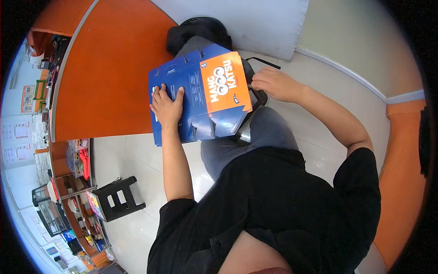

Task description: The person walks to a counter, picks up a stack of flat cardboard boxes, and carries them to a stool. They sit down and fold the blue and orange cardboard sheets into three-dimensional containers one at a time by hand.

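Flattened blue and orange cardboard boxes, printed "MANG KATSU", lie in a stack in front of my body, above grey-trousered legs. Spread fingers of my left hand rest flat on the blue part at the left. Just beyond the right edge of the stack is my right hand, its fingers curled together; what they hold, if anything, is too small to make out. A black object shows partly below my right hand, beside the cardboard.
An orange panel stands at the left. Behind the cardboard is a black bag-like item. A black stool stands on the tiled floor, near shelves. A white panel rises at the back.
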A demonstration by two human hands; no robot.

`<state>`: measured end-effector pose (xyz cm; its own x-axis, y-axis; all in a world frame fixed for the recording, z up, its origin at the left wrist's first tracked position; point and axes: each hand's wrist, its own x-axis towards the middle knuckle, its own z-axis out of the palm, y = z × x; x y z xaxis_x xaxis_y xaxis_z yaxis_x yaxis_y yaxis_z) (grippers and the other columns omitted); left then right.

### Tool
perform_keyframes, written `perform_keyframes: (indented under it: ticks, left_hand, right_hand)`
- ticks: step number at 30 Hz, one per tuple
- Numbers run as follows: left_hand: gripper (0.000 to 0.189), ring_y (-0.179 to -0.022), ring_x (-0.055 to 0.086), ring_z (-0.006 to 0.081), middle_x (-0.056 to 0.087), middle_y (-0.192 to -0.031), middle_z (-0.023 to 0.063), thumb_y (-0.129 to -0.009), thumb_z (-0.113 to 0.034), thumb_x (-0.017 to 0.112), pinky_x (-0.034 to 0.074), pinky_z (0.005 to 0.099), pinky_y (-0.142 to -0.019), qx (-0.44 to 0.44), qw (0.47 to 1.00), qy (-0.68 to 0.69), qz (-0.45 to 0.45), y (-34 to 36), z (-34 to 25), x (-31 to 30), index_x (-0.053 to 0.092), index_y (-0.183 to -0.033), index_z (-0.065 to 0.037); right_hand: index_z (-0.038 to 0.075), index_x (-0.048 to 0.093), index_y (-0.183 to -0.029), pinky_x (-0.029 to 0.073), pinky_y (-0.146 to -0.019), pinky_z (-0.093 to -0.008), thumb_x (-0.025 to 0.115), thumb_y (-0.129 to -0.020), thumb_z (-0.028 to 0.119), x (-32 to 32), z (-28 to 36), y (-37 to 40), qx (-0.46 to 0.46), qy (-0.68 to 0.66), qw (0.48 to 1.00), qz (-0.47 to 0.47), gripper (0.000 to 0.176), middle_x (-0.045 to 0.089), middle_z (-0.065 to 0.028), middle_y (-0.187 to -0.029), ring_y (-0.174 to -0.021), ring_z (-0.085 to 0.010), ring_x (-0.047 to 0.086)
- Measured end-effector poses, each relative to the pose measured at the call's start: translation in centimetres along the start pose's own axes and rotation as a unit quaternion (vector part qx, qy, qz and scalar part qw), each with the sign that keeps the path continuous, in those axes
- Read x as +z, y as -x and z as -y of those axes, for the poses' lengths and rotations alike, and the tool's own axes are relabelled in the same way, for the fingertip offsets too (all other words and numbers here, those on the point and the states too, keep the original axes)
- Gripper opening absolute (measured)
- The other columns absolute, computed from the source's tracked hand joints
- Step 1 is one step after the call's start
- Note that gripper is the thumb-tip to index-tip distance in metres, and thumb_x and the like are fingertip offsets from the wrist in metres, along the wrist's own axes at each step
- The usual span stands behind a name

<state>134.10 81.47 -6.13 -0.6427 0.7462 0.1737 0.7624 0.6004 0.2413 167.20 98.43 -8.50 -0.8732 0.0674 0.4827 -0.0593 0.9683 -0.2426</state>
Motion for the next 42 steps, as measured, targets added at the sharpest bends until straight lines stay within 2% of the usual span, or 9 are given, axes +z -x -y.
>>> perform_keyframes:
  ticks: [6,9,14,19,22,25,28,34,42]
  left_hand:
    - [0.081,-0.148,0.019,0.0354,0.029,-0.157,0.0178,-0.087,-0.06,0.06,0.009,0.0533,-0.12,0.027,0.999,0.024,-0.014,-0.1,0.6,0.5,0.044,-0.145,-0.006]
    - [0.075,-0.149,0.018,0.0362,0.03,-0.157,0.0193,-0.085,-0.056,0.067,0.009,0.0529,-0.12,0.035,0.996,0.08,-0.024,-0.5,0.7,0.2,0.052,-0.14,-0.008]
    - [0.029,-0.122,0.049,0.0318,0.053,-0.135,0.0177,-0.084,-0.022,0.077,0.038,0.0459,-0.104,0.141,0.943,0.191,-0.235,1.5,-1.8,-2.7,0.072,-0.104,-0.002]
    - [0.04,-0.115,0.058,0.0328,0.063,-0.12,0.0165,-0.077,-0.02,0.081,0.044,0.0405,-0.099,0.252,0.932,0.259,-0.03,5.7,-8.7,-4.5,0.067,-0.11,-0.002]
    - [0.073,-0.121,0.051,0.0362,0.054,-0.133,0.0141,-0.065,-0.031,0.087,0.044,0.0469,-0.1,0.309,0.942,0.128,0.031,10.2,-14.2,-2.9,0.059,-0.128,-0.007]
    - [0.077,-0.122,0.048,0.0387,0.05,-0.135,0.0117,-0.063,-0.024,0.085,0.043,0.0494,-0.1,0.313,0.95,0.014,0.009,11.1,-15.3,-0.5,0.056,-0.132,-0.011]
    - [0.063,-0.109,0.058,0.0339,0.059,-0.131,0.0111,-0.066,-0.013,0.075,0.05,0.0435,-0.092,0.322,0.945,0.05,0.001,10.9,-14.8,-0.5,0.062,-0.127,-0.012]
    - [0.056,-0.101,0.063,0.0307,0.065,-0.127,0.0114,-0.067,-0.009,0.071,0.054,0.0388,-0.087,0.333,0.941,0.06,-0.008,10.6,-14.5,-1.4,0.066,-0.123,-0.011]
    - [0.053,-0.096,0.066,0.0321,0.067,-0.123,0.0154,-0.065,-0.004,0.07,0.053,0.0388,-0.088,0.34,0.933,0.109,-0.035,10.5,-14.7,-1.9,0.069,-0.117,-0.006]
  right_hand:
    - [0.005,0.058,-0.103,0.047,-0.081,-0.0415,0.05,-0.096,0.014,2.0,-0.8,2.3,0.125,-0.046,0.987,-0.093,0.014,0.063,-0.0107,-0.094,-0.089,-0.0301,0.062]
    - [0.004,0.062,-0.105,0.051,-0.079,-0.0386,0.053,-0.1,0.022,3.5,0.5,1.8,0.337,-0.284,0.871,-0.216,0.021,0.068,-0.0099,-0.092,-0.087,-0.0228,0.067]
    - [-0.001,0.066,-0.098,0.054,-0.07,-0.0305,0.061,-0.098,0.031,7.0,2.5,-0.8,0.402,-0.477,0.747,-0.23,0.032,0.07,-0.0077,-0.084,-0.077,-0.0125,0.066]
    - [0.0,0.065,-0.094,0.052,-0.062,-0.0271,0.06,-0.1,0.026,8.3,2.5,-0.7,0.417,-0.607,0.632,-0.24,0.028,0.067,-0.0044,-0.078,-0.066,-0.0113,0.062]
    - [0.003,0.064,-0.091,0.049,-0.064,-0.0254,0.056,-0.102,0.022,7.7,3.3,-0.8,0.427,-0.603,0.633,-0.23,0.023,0.065,-0.001,-0.077,-0.067,-0.0092,0.058]
    - [0.004,0.063,-0.092,0.048,-0.067,-0.0255,0.055,-0.102,0.022,8.4,3.7,-0.6,0.403,-0.601,0.644,-0.249,0.022,0.063,-0.0002,-0.077,-0.069,-0.0091,0.056]
    - [0.005,0.062,-0.091,0.047,-0.069,-0.0255,0.054,-0.102,0.022,9.1,4.3,-0.6,0.379,-0.672,0.573,-0.277,0.022,0.061,0.0,-0.079,-0.071,-0.0094,0.055]
    - [0.002,0.063,-0.094,0.047,-0.066,-0.0265,0.053,-0.102,0.02,12.2,3.9,-0.2,0.336,-0.686,0.578,-0.287,0.022,0.062,-0.0003,-0.078,-0.071,-0.0095,0.057]
    - [0.0,0.064,-0.089,0.048,-0.062,-0.0291,0.058,-0.099,0.019,13.5,3.3,0.2,0.382,-0.574,0.678,-0.254,0.022,0.061,-0.0029,-0.073,-0.066,-0.0109,0.057]
